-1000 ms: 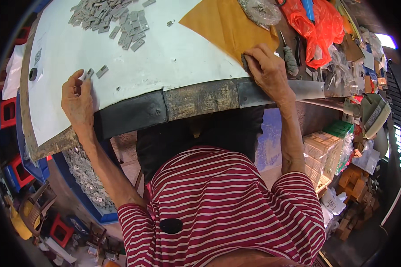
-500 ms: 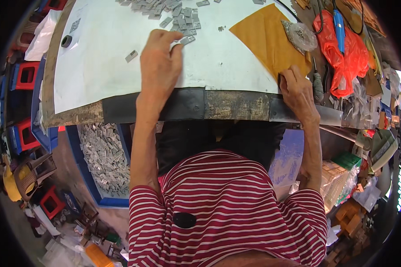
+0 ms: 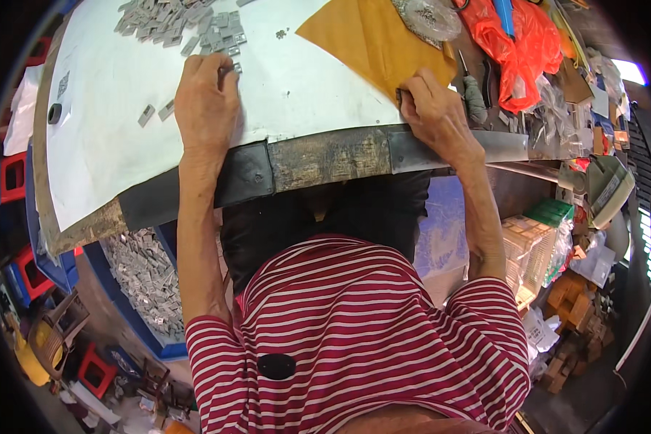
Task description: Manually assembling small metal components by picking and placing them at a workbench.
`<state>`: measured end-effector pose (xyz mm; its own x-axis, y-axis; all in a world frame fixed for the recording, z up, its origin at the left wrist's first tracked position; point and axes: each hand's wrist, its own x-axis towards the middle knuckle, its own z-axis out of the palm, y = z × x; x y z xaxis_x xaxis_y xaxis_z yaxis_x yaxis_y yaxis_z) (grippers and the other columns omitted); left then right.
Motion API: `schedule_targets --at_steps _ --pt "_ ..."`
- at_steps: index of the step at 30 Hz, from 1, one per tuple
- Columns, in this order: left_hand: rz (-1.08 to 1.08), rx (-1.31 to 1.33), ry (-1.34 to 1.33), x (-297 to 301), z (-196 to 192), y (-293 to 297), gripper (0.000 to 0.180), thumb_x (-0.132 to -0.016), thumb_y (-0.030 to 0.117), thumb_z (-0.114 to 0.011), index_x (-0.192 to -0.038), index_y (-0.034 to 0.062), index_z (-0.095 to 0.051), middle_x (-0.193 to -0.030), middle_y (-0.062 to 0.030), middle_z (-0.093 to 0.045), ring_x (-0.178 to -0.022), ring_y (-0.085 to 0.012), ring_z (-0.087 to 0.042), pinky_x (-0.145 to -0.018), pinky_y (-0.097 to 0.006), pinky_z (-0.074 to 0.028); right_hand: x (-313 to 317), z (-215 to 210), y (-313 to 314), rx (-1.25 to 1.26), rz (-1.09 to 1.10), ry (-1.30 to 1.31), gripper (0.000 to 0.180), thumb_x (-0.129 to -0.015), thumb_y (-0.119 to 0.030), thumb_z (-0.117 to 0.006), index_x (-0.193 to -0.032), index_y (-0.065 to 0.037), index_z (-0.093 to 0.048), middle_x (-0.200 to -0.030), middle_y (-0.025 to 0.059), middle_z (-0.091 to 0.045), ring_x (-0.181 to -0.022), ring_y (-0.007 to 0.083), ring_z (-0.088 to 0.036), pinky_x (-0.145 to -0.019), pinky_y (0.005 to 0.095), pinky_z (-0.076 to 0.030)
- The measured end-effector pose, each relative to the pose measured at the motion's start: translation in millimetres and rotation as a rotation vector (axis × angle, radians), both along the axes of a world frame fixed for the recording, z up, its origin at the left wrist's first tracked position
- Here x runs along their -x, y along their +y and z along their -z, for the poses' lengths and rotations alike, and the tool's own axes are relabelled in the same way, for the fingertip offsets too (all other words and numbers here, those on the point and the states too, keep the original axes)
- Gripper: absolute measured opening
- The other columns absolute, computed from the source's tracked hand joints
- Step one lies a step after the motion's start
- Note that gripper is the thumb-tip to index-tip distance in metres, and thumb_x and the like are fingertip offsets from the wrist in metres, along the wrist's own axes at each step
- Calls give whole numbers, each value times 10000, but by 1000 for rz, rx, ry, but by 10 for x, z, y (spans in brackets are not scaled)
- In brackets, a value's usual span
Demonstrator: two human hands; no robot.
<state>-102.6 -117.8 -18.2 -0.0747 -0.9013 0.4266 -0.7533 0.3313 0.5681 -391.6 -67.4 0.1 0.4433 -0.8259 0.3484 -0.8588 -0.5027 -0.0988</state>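
Note:
My left hand (image 3: 208, 105) is over the white sheet (image 3: 116, 155), its thumb and fingers pinched on a small grey rectangular piece (image 3: 237, 68) that mostly hides behind the fingertips. Two loose grey pieces (image 3: 146, 115) lie just left of that hand, and beyond it spreads a pile of the same pieces (image 3: 163, 20). My right hand (image 3: 435, 116) rests by the table's front edge, at the near corner of the brown paper (image 3: 372, 47). Its fingers are closed, with something small and dark showing at the tips; I cannot tell what it is.
A clear bag of tiny parts (image 3: 428, 20) lies on the brown paper. Right of it are a thin pointed tool (image 3: 473, 98) and a red plastic bag (image 3: 517, 54). A black ring (image 3: 54, 113) sits at far left. Below the table stands a blue bin (image 3: 168, 352) full of grey pieces.
The view has turned, shifting the table leftward in it. My left fingers, apart over a grey piece before, have closed on it. My right hand stays closed by the brown paper.

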Motion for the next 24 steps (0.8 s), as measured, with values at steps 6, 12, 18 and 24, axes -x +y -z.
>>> schedule_targets --at_steps 6,12,18,24 --pt "25 -118 141 28 -64 106 84 -733 24 -586 -815 5 -576 -798 -128 -537 -676 -261 -557 -622 -328 -450 54 -9 7 8 1 -86 87 -734 -26 -560 -803 -18 -507 -760 121 -494 -608 296 -551 -516 361 -451" --pt "69 -115 77 -9 -38 153 147 -755 38 -600 -891 -7 -568 -779 -68 -556 -644 -130 -509 -621 -252 -431 80 -33 43 -252 174 -410 61 -751 -31 -548 -804 -3 -536 -726 130 -544 -647 281 -569 -569 346 -446" --pt "95 -157 120 -11 -55 161 150 -772 14 -582 -920 1 -562 -776 -58 -577 -656 -111 -527 -636 -239 -445 112 38 10 -280 187 -438 56 -749 -32 -551 -796 -6 -536 -721 124 -547 -650 283 -568 -574 344 -445" --pt "102 -174 125 -12 -45 175 178 -778 17 -583 -955 5 -567 -788 -48 -576 -670 -104 -529 -645 -231 -446 84 -38 5 -170 73 -293 54 -739 -12 -544 -781 -22 -511 -712 120 -528 -646 286 -556 -550 349 -432"
